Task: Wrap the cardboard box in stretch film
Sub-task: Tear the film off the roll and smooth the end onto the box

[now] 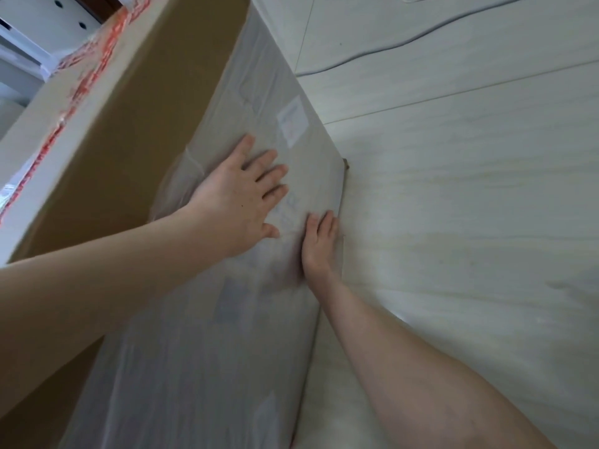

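Large brown cardboard box [123, 131] at left of centre on pale wood-grain floor [470, 205], right side covered in cloudy translucent stretch film [207, 335]. Left hand [240, 196] flat on the filmed side, fingers straight and spread. Right hand [319, 244] just right and nearer, fingers straight, pressed on film beside the floor edge. Orange-printed tape [84, 79] along the top; thin white cable [389, 50] far right.
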A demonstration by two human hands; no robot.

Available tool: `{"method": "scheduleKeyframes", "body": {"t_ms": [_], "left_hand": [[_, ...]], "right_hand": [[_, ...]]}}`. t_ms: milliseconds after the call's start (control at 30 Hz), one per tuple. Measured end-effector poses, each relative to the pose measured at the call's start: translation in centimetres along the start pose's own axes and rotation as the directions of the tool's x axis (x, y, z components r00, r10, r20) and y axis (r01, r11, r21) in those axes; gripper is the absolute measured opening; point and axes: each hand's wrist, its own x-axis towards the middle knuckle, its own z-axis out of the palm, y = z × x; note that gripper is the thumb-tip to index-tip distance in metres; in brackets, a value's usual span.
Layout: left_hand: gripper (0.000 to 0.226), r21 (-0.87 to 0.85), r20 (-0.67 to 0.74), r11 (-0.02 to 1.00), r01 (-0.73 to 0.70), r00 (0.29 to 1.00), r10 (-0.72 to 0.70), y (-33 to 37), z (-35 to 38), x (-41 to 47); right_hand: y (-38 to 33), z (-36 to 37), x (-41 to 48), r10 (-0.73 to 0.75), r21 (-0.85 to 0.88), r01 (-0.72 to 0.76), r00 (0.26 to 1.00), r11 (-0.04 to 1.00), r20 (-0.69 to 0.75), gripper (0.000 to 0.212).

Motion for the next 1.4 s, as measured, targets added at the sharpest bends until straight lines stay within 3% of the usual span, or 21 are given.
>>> {"method": "scheduleKeyframes", "body": {"t_ms": [100,300,400,467,567,667,1100,1267,1400], "left_hand": [[0.074,0.013,0.013,1.0,-0.008,1.0,0.008,0.0,0.2,0.1],[0.073,-0.029,0.025,1.0,-0.004,1.0,0.004,-0.2,-0.5,-0.1],[0.069,-0.095,-0.036,0.994,-0.05,0.998,0.047,-1.3,-1.3,-0.5],[0.068,-0.099,-0.055,0.994,-0.054,0.997,0.048,-2.2,-1.9,-1.1],[0.068,-0.014,0.0,1.0,-0.02,1.0,0.02,-3.2,-2.0,-2.2],[0.07,0.048,0.038,0.999,0.007,0.999,-0.009,-3.7,-1.5,-2.9],[0.078,0.041,0.037,0.998,0.049,0.998,-0.051,-3.9,-0.6,-2.7],[0.082,-0.076,-0.025,0.978,0.195,0.98,-0.198,-4.6,-2.0,-2.6],[0.076,-0.036,-0.052,0.995,0.098,0.994,-0.1,-3.4,-2.2,-2.0]], "right_hand": [[-0.2,0.5,0.2,0.023,-0.039,-0.024,0.999,0.999,-0.034,0.062],[-0.3,-1.2,0.5,0.009,-0.045,-0.006,0.998,0.999,0.059,0.062],[-2.0,-2.0,-0.2,-0.023,-0.074,0.014,0.991,0.997,-0.134,0.061],[-3.7,-1.8,-1.5,-0.087,-0.04,0.081,0.979,0.996,-0.186,0.061],[-5.9,-0.6,-3.5,-0.178,0.023,0.181,0.98,0.983,-0.089,0.062],[-6.7,0.7,-4.5,-0.161,-0.016,0.161,0.987,0.987,0.0,0.063],[-6.6,1.7,-4.3,-0.17,-0.072,0.169,0.985,0.983,-0.002,0.064],[-5.5,-1.3,-2.6,-0.154,-0.016,0.154,0.983,0.988,-0.098,0.061],[-4.5,-1.6,-2.1,-0.138,-0.04,0.136,0.988,0.99,-0.062,0.063]]}}
